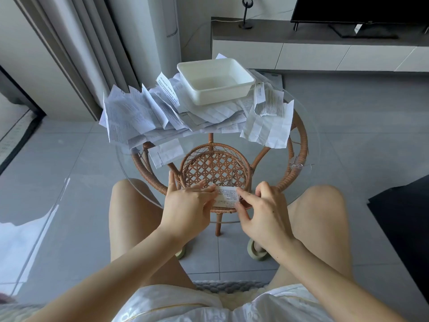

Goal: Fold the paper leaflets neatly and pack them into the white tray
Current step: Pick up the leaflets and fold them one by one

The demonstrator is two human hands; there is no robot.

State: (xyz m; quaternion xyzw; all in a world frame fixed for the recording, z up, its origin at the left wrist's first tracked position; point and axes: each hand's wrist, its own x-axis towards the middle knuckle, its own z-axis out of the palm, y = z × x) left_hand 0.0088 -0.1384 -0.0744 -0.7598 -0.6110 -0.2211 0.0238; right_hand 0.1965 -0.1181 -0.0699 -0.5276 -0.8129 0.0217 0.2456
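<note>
Two bare knees flank the grip, left knee (130, 205) and right knee (325, 210), with white shorts (176, 305) nearest the camera. Below the grip, seen through the glass, a green slipper (257, 251) sits on the grey floor tiles.

Grip itself: both hands are on one small folded leaflet (226, 196), which lies at the near edge of the glass table (312, 145).
- left hand (190, 202): fingers straight and flat, pressing down on the leaflet's left end. Index finger splayed away, pointing to the far side. Not curled round anything.
- right hand (262, 206): thumb and index finger pinch the leaflet's right end, narrow grip. Other fingers curled loosely above it.
- printed text is visible on the strip between the two hands.

Just beyond the grip, under the glass: a round woven rattan shelf (216, 168), part of the rattan frame (301, 147) carrying the tabletop.

Beyond and left of the grip: a single creased leaflet (166, 152) lies flat on the glass, apart from the rest.

Further out: many loose unfolded leaflets cover the far half of the table. A big crumpled heap (134, 117) sits beyond-left of the grip and more sheets (267, 123) beyond-right, some overhanging the table edge.

White tray (216, 66) sits on top of those sheets, straight beyond the grip and well apart from both hands. Rectangular, upright, slightly skewed to the table edge.

Behind the table: grey curtains (92, 43) far left, a low TV cabinet (301, 52) far right with a dark screen (359, 10) on it.
</note>
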